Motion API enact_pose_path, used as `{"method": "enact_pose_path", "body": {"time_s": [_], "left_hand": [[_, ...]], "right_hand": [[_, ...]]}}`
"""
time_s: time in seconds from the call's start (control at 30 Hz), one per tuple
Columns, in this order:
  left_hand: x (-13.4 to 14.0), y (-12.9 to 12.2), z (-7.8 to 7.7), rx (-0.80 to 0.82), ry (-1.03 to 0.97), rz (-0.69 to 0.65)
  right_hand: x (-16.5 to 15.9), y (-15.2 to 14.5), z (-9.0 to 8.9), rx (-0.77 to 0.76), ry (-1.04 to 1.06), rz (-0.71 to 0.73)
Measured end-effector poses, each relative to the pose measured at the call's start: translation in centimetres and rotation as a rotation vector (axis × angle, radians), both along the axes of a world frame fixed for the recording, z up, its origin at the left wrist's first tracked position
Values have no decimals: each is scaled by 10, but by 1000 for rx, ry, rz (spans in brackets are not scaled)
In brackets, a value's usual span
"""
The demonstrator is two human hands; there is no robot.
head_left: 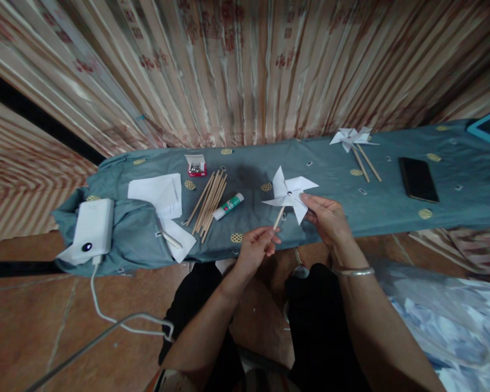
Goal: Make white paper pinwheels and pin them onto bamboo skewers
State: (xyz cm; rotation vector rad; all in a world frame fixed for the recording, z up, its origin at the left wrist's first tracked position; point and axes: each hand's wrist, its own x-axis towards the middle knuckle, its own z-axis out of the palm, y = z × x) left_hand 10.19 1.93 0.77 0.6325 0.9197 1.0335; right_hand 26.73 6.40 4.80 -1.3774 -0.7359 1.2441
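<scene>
A white paper pinwheel (285, 185) with a silvery pin at its centre is held up over the front of the cloth-covered table. My left hand (258, 245) is closed around its wooden stick (279, 218). At the right, my right hand (326, 215) pinches one of the paper blades between thumb and fingers. Left of the pinwheel lie a green and white glue stick (228, 206) and a bundle of wooden sticks (209, 204). Behind these, a small red and white box (196, 165) stands open with shiny pins inside.
White paper sheets (159, 190) and a white power bank (93, 226) with a cable lie at the left. Finished-looking pinwheels (351, 139) rest at the back right, near a black phone (418, 179). A clear bag of paper pieces (449, 321) stands on the floor at right.
</scene>
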Motion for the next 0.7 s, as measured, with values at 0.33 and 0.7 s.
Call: {"method": "enact_pose_path", "body": {"time_s": [0.33,0.7], "left_hand": [[0,0,-3,8,-1,11],[0,1,0,-12,16,37]], "right_hand": [[-2,0,-3,-20,-17,-1],[-13,-1,3,-46,12,14]]}}
